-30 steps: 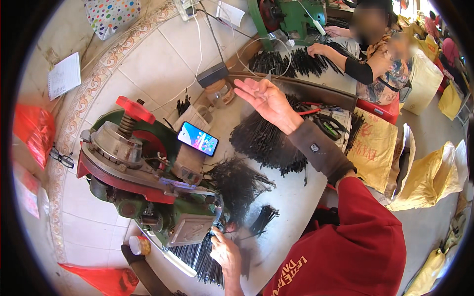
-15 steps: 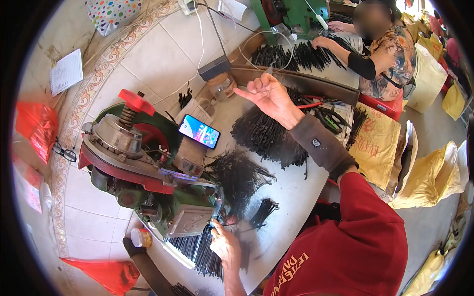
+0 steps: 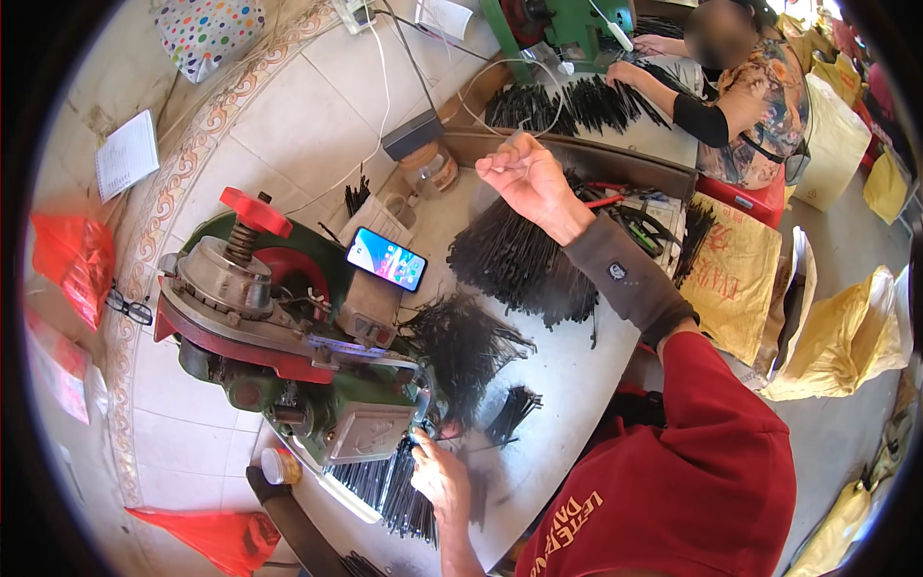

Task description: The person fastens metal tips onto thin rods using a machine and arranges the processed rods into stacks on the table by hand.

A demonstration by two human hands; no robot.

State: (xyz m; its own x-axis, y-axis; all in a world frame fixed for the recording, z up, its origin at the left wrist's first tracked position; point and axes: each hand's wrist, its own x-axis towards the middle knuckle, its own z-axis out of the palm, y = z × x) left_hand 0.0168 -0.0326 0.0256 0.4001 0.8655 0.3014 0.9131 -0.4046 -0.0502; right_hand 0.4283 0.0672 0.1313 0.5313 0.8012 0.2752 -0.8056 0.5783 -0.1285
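At the working end of a green and red bench machine [image 3: 356,423], my left hand [image 3: 441,476] has its fingertips closed together. Whatever they pinch is too small to make out. Black cable strips [image 3: 385,490] fan out below the machine head, beside that hand. My right hand [image 3: 527,178] is raised, palm up, over a large bundle of black strips [image 3: 519,255]. Its fingers are curled and pressed together, and I cannot make out anything in them. A looser heap of black strips [image 3: 461,337] and a small bunch [image 3: 514,415] lie on the pale table [image 3: 548,370].
A lit phone [image 3: 386,259] leans by the machine. Pliers [image 3: 639,234] lie right of the large bundle, near yellow sacks [image 3: 735,274]. A jar [image 3: 430,168] stands at the back. Across a low divider [image 3: 596,159], a co-worker [image 3: 750,106] handles black strips at another green machine [image 3: 558,34].
My right hand's outstretched finger has folded in with the others, and the hand has shifted slightly. My left hand stays at the machine head. The whole view has moved a little.
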